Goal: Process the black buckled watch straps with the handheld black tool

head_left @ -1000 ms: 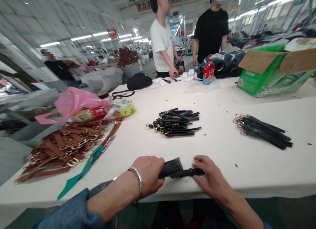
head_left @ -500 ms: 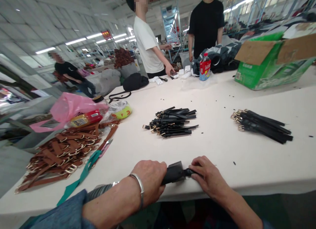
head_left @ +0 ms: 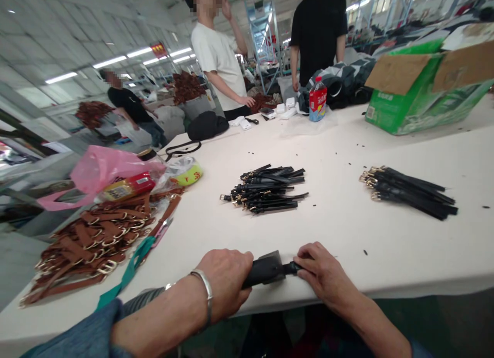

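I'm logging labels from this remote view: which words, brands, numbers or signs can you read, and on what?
No text reads clearly.
Red drink bottle: large pale characters, too blurred.
Green box: pale print and barcode, too small.
Hanging red sign: blurred.
Red-and-yellow package: blurred.
Yellow-green package: red marks, unreadable.

1. The black tool (head_left: 264, 270) looks smooth and mostly dull.
2. The black straps (head_left: 270, 181) look like smooth leather, a little shiny, with shiny gold metal buckles (head_left: 224, 197).
3. The brown straps (head_left: 82, 235) look like duller leather, with shiny metal rings.
4. The pink bag (head_left: 102, 165) is thin, crinkly plastic.
5. The green box (head_left: 405, 111) is cardboard, shiny outside, with dull brown flaps.
6. The bracelet (head_left: 209, 291) is smooth, shiny metal.
7. The blue sleeve (head_left: 77, 333) is dull cloth.
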`<action>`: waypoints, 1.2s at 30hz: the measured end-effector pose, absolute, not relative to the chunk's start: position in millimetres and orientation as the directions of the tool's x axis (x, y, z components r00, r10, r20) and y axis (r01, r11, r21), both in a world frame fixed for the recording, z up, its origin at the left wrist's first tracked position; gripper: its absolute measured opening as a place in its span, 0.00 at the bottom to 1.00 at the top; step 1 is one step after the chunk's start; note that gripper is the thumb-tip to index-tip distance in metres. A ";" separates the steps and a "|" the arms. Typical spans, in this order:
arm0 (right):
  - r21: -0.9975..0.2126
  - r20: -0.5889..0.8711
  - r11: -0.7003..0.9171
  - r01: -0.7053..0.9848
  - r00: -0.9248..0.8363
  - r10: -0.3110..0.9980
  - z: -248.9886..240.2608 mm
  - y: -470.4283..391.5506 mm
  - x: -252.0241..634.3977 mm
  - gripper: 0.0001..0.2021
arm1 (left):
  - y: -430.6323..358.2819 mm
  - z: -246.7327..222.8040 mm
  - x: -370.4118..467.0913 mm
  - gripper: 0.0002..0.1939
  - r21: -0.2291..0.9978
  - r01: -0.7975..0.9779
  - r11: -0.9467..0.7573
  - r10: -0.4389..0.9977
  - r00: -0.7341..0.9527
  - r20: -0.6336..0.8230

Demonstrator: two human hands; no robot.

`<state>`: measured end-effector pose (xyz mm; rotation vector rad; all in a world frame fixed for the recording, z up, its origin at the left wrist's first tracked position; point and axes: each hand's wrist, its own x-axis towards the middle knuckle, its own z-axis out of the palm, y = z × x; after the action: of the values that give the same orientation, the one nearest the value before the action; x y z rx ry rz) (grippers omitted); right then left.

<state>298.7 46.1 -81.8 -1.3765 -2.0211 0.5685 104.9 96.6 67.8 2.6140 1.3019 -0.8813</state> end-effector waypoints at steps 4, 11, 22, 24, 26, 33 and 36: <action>-0.656 0.261 0.362 0.663 -0.251 0.932 -83.1 46.9 299.5 0.10 | 94.6 62.8 117.6 0.12 -0.180 0.743 -0.645 0.714 0.501 -0.488; -0.644 0.288 0.386 0.660 -0.258 0.922 -83.3 45.7 298.6 0.09 | 93.9 62.3 104.1 0.13 -0.160 0.774 -0.613 0.728 0.474 -0.496; -0.653 0.273 0.372 0.660 -0.253 0.928 -78.8 44.9 299.5 0.10 | 95.7 51.4 99.1 0.14 -0.109 0.820 -0.561 0.764 0.463 -0.449; -0.656 0.266 0.369 0.658 -0.256 0.929 -77.7 43.9 299.1 0.10 | 94.4 52.9 92.6 0.14 -0.112 0.818 -0.564 0.761 0.463 -0.454; -0.661 0.259 0.367 0.655 -0.259 0.930 -77.1 43.4 298.6 0.10 | 92.0 56.7 93.8 0.13 -0.127 0.795 -0.593 0.741 0.477 -0.473; -0.668 0.270 0.361 0.651 -0.240 0.932 -79.7 46.1 299.3 0.10 | 89.7 50.8 108.5 0.13 -0.102 0.778 -0.620 0.727 0.520 -0.448; -0.666 0.283 0.379 0.642 -0.253 0.925 -78.6 45.6 299.4 0.10 | 94.4 38.4 94.8 0.15 -0.084 0.843 -0.532 0.792 0.460 -0.400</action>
<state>299.4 45.6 -78.6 -1.3450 -1.9926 0.5593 94.8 94.4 38.4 2.5748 1.4494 -0.6021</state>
